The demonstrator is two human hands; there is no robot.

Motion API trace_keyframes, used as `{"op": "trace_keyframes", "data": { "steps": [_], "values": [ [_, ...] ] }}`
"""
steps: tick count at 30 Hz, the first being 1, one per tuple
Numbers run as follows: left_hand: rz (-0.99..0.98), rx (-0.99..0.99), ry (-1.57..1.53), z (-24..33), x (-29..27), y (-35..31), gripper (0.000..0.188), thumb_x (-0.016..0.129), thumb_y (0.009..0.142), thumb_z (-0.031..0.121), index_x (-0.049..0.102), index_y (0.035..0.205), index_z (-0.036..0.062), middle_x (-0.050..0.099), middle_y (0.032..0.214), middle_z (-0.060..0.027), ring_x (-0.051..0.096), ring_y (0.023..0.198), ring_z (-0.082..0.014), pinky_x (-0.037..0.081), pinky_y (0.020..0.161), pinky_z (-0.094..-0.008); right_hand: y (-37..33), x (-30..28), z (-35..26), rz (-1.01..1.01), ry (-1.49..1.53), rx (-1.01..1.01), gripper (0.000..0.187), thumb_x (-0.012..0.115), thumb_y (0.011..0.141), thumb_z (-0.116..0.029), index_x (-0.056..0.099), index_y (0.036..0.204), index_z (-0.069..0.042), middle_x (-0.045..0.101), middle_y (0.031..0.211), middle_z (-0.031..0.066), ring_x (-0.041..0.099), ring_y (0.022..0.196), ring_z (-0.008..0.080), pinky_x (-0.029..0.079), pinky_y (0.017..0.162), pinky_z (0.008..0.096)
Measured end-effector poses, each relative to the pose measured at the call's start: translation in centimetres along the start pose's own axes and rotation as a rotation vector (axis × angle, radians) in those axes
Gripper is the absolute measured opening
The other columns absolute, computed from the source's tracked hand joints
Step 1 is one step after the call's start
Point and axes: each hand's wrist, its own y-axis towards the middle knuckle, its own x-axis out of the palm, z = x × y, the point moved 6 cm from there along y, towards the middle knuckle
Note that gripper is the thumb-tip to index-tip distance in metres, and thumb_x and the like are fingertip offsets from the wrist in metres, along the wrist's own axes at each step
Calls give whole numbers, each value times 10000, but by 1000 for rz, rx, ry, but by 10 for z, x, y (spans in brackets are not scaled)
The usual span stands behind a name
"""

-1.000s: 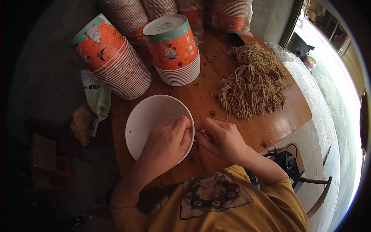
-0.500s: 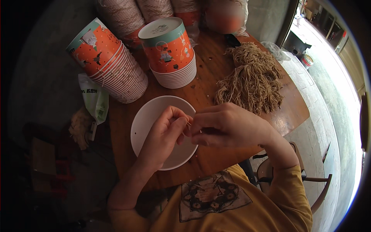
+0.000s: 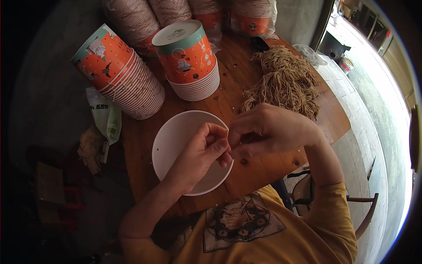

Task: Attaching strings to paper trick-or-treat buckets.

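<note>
A white paper bucket (image 3: 169,141) stands open end up on the table in front of me, with a small dark hole in its left wall. My left hand (image 3: 206,147) reaches over it, thumb and fingers pinched together near the right rim. Right beside it, my right hand (image 3: 268,132) has its fingers curled in, almost touching the left fingertips. Whatever lies between the fingers is too small and hidden to name. Behind my right hand lies a heap of loose beige strings (image 3: 290,83).
Two stacks of orange and green printed paper buckets, one upside down (image 3: 189,61) and one leaning (image 3: 114,66), stand behind on the wooden table (image 3: 246,176). More bagged stacks (image 3: 252,20) line the back. A wooden chair (image 3: 365,215) is at the right.
Both hands have shifted slightly right, still close together, and the right hand has risen a little. The bucket sits slightly farther right in view; the stacks appear shifted left.
</note>
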Motion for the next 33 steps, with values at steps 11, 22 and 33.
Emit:
{"op": "trace_keyframes", "data": {
  "steps": [11,22,33],
  "values": [
    [-6,-40,174,-4,5,7,171,524,967,148,599,1040,13,575,843,6,499,698,-42,434,661,-187,39,-4,13,-49,280,122,122,655,862,-126,629,895,-12,652,759,14,612,694,85,488,632,239],
    [-92,-107,21,-5,9,9,193,528,963,163,607,1044,5,564,814,9,505,713,-43,434,665,-187,-13,-16,28,646,-409,-97,95,656,836,-93,613,884,-24,583,871,52,590,756,165,483,671,301],
    [-53,-87,-63,-3,10,10,162,512,972,164,591,971,23,562,770,15,489,680,-33,419,636,-182,-46,33,12,780,-364,35,221,729,771,-117,589,934,-65,570,782,51,601,645,202,506,541,314]
  ]
}}
